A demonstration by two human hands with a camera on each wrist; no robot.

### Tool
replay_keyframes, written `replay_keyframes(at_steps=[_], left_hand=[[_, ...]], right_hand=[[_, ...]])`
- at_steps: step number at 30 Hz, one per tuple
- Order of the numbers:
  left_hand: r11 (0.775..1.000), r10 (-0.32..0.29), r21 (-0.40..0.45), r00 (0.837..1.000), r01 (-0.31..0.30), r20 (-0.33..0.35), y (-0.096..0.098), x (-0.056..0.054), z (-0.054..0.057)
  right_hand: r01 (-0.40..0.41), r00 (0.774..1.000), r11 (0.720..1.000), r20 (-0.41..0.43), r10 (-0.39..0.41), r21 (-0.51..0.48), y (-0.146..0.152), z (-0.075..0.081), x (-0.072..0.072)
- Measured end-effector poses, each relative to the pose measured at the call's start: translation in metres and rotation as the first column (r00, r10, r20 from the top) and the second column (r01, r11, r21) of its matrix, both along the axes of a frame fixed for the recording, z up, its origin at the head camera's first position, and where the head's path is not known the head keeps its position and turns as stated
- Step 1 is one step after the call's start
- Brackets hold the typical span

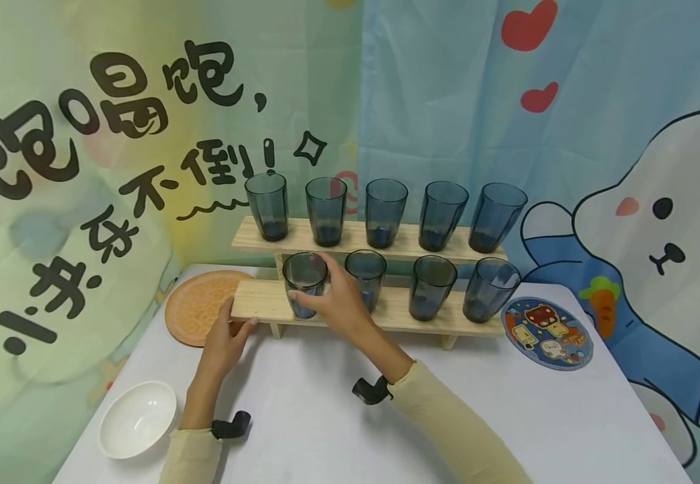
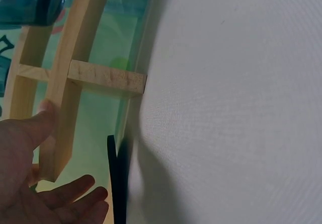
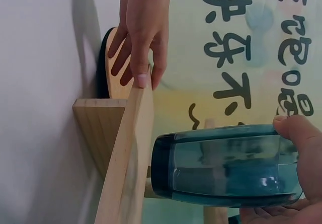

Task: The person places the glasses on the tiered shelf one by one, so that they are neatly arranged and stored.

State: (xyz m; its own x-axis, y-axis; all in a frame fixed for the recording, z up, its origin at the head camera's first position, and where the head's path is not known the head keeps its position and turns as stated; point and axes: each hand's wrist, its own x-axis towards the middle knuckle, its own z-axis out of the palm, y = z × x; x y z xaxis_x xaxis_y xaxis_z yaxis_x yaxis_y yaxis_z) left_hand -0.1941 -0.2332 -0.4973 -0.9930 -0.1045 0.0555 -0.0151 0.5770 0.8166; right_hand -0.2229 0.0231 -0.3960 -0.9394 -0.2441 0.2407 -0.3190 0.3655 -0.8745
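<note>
My right hand (image 1: 342, 299) grips a blue-tinted drinking glass (image 1: 302, 270) by its upper part, thumb on one side and fingers on the other. The glass is upright above the lower step of a two-tier wooden rack (image 1: 261, 297). In the right wrist view, the base of the glass (image 3: 226, 168) lies very close to the board; whether it touches I cannot tell. My left hand (image 1: 224, 343) pinches the left end of that lower board between thumb and index finger, the other fingers loosely extended in the left wrist view. Three more glasses (image 1: 433, 289) stand along the lower step.
Several matching glasses (image 1: 386, 208) line the upper step. Left of the rack lies a round orange mat (image 1: 195, 306), with a white bowl (image 1: 138, 420) nearer me. A round blue cartoon mat (image 1: 546, 334) is at the right. Printed curtains (image 1: 422, 101) hang behind the white table (image 1: 325, 417).
</note>
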Motion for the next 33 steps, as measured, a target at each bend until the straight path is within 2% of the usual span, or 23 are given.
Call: replay_keyframes(at_steps=[8, 13, 33], left_hand=[[1.000, -0.009, -0.009, 1.000, 0.009, 0.005, -0.001, 0.000, -0.001], [1.000, -0.009, -0.003, 1.000, 0.009, 0.004, -0.001, 0.001, 0.000], [1.000, -0.022, -0.003, 1.000, 0.022, -0.006, 0.000, 0.000, 0.001]], right_hand=[[0.027, 1.000, 0.999, -0.016, -0.027, 0.019, -0.019, -0.006, -0.021], [0.027, 1.000, 0.999, -0.017, -0.026, 0.030, -0.025, -0.011, -0.028], [0.008, 1.000, 0.997, 0.002, -0.008, 0.082, -0.024, -0.015, -0.030]])
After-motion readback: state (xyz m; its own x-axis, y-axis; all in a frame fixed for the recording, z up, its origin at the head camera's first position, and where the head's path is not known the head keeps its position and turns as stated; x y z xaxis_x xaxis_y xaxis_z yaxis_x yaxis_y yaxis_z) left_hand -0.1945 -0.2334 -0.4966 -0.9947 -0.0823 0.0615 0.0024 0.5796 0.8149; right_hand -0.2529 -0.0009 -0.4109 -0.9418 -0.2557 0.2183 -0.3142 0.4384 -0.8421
